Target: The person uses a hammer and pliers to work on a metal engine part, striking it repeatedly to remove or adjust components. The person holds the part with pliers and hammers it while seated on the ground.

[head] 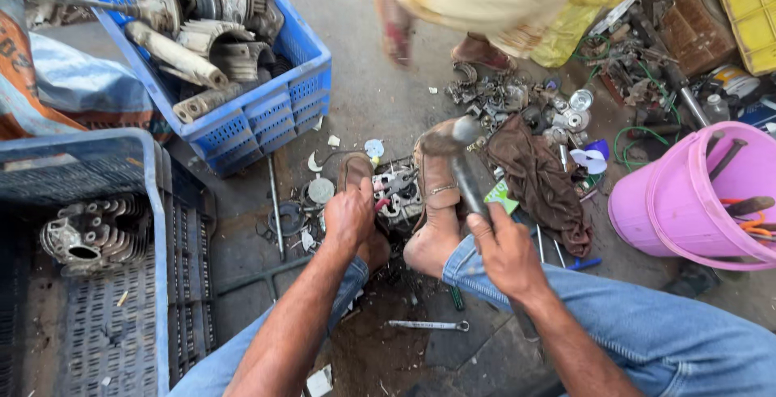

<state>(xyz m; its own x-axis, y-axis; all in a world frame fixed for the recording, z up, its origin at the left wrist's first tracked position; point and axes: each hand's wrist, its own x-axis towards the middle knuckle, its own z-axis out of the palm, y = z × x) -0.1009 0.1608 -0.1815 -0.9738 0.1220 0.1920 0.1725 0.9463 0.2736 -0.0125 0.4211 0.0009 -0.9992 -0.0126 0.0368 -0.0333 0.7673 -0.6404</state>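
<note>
On the far left sits a dark blue slatted plastic crate (153, 227) holding a finned grey metal cylinder (93, 235); behind it a brighter blue crate (267, 114) is heaped with worn engine parts. On the concrete in front lies a thin steel rod (276, 207).

The left hand (349, 217) presses down with its fingers curled over the near edge of a small greasy metal engine part (398, 195), which is pinned on the ground between the person's two sandalled feet. I cannot tell whether the fingers actually grip it or only steady it; the view there is cluttered.

The right hand (505, 250) is wrapped tight around the handle of a steel-headed hammer (462, 154). The handle runs up and slightly left from the fist, so the head hangs above and just to the right of the part, over the right foot. The left hand is the nearer one to the part.

Further right lie a brown rag (540, 183) and a pink plastic bucket (687, 203) with tools in it.
</note>
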